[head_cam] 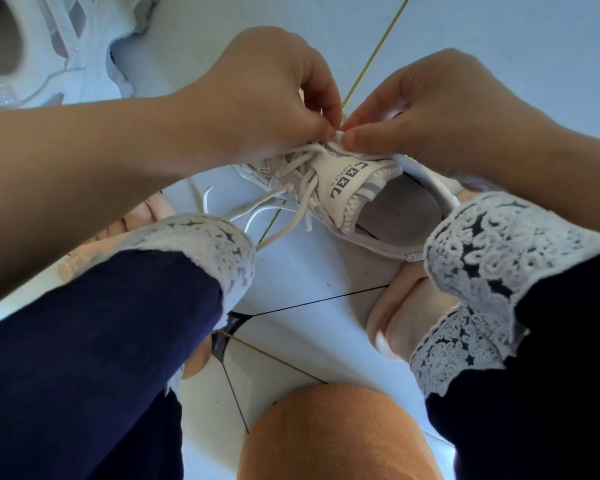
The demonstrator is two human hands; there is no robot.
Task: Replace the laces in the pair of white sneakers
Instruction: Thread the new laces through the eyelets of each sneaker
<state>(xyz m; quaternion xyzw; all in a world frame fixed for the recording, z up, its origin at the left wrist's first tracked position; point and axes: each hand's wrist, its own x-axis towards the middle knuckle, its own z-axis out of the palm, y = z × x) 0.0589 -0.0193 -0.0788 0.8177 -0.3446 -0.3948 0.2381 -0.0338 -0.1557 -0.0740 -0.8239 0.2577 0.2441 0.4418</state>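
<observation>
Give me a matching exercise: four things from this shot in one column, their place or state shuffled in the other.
Things:
1 far sneaker
2 near sneaker
3 lace
4 tongue

Place or state:
A printed with black letters
B ends dangling loose
C top left, untouched
D held, centre of view

Pairs: 1-C, 2-D, 3-B, 4-A

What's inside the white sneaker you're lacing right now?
Only a grey insole shows through the opening of the white mesh sneaker. The toe end is hidden beneath the labelled white tongue, the white lace, and the left hand and right hand pinching there.
</observation>
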